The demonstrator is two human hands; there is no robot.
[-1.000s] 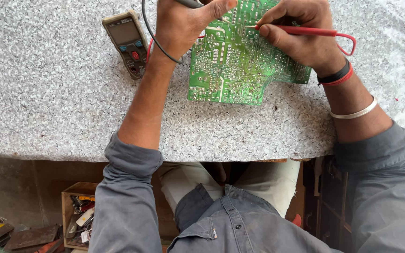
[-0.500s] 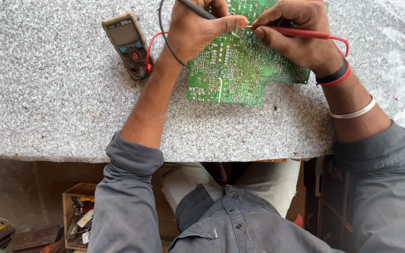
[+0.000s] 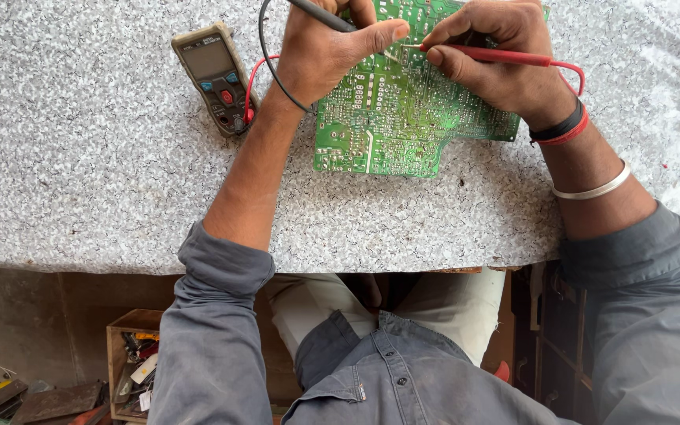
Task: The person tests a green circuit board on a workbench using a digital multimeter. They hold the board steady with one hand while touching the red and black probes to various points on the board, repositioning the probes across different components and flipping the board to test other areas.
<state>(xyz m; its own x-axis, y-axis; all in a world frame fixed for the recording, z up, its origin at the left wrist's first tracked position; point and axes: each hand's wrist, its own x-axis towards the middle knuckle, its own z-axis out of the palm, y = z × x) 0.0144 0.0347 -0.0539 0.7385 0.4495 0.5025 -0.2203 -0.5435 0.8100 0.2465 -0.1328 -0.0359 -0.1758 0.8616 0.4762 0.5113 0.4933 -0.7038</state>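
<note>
A green circuit board [image 3: 403, 126] lies solder side up on the speckled grey table [image 3: 80, 181]. My left hand [image 3: 328, 51] grips a black test probe [image 3: 320, 16] and points its tip at the board's upper middle. My right hand [image 3: 497, 55] pinches a red test probe [image 3: 505, 57], its metal tip touching the board close to the black one. Left of the board lies a handheld multimeter [image 3: 214, 75], with red and black leads [image 3: 265, 55] running from it to the probes.
The table's front edge runs across the middle of the view. Below it are my lap, a small wooden box of tools [image 3: 135, 362] on the floor at the lower left, and dark scrap pieces [image 3: 9, 401] beside it.
The view has shifted so the board and meter sit lower in the frame. Both hands have brought the probe tips closer together on the board's upper middle.
</note>
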